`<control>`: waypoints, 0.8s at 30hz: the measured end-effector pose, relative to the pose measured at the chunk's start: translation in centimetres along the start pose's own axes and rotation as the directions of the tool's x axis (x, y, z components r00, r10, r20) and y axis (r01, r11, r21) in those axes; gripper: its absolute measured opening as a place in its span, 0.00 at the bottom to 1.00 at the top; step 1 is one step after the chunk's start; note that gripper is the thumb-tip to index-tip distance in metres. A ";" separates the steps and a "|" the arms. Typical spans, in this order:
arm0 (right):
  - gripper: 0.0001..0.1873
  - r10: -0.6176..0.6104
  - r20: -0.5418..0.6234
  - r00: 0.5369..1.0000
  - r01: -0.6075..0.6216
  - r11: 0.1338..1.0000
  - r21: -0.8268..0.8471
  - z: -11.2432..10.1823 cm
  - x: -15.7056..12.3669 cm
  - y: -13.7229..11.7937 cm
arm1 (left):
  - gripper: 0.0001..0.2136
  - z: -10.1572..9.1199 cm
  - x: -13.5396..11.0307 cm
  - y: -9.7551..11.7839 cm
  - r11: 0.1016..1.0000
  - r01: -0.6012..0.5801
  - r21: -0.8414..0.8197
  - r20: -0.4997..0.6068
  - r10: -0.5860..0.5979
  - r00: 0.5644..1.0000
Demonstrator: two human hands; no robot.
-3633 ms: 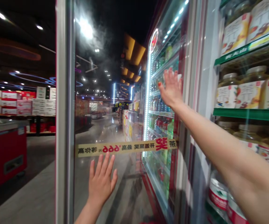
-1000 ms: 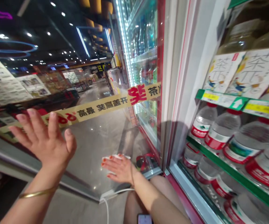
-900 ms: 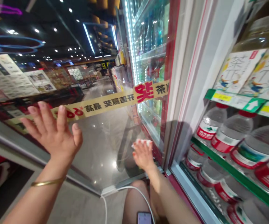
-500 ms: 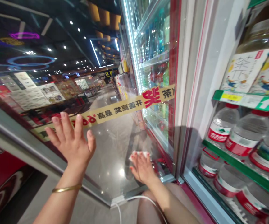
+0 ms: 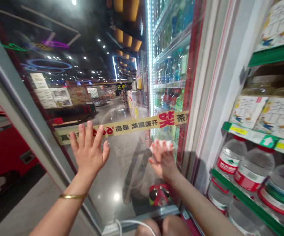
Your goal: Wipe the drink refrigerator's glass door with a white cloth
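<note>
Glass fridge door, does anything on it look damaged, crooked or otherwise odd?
No crack or damage shows on the clear glass fridge door. Two oddities: the yellow printed strip across it reads mirrored, seen from behind, and a white cable loops out under its bottom edge. The upper glass looks hazy.

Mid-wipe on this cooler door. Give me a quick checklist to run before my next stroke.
1. White cloth under right hand, pressed to the glass door: ok.
2. Left hand flat on the glass, fingers spread: ok.
3. Yellow banner strip intact across the glass: ok.
4. White cable at the door's bottom edge, free or caught: cannot tell.
5. Water bottles upright on their shelf: ok.
</note>
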State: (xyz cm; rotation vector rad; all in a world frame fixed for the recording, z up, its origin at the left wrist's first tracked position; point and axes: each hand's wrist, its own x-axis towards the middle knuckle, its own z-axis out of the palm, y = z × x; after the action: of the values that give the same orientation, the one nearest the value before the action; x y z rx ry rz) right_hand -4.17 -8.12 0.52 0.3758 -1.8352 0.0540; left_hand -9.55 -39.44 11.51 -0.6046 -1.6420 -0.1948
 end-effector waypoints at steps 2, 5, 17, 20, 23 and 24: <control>0.45 0.299 -0.095 0.950 -0.305 0.950 -0.062 -0.3 4.2 1.7 | 0.39 0.0 0.0 0.0 1.000 -0.010 0.021 -0.018 0.011 1.000; 0.45 0.409 -0.135 0.903 -0.423 0.901 -0.099 0.8 7.4 -0.9 | 0.39 0.0 0.0 -0.1 0.999 -0.017 0.045 -0.029 0.019 0.999; 0.51 -0.011 0.094 0.995 -0.009 0.979 0.205 0.5 10.4 -4.5 | 0.39 0.5 -0.1 -0.2 0.989 -0.082 -0.122 -0.137 0.065 0.988; 0.50 -0.111 0.114 0.987 0.052 0.900 0.432 1.1 13.5 -8.1 | 0.36 0.7 -0.6 1.0 0.941 -0.250 -0.226 -0.102 0.233 0.967; 0.51 -0.114 0.119 0.986 0.029 0.830 0.557 0.4 14.1 -9.2 | 0.36 0.5 -1.8 2.0 0.927 -0.289 -0.239 0.003 0.298 0.955; 0.51 -0.117 0.107 0.987 0.039 0.834 0.550 -0.3 14.0 -8.4 | 0.35 0.3 -2.4 1.9 0.937 -0.279 -0.211 0.034 0.292 0.956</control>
State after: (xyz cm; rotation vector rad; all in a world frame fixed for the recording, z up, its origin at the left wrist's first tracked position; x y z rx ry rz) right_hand -4.95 -19.13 12.49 0.8759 -1.9161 0.5200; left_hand -8.74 -38.36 8.79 -1.0085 -1.5852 -0.1320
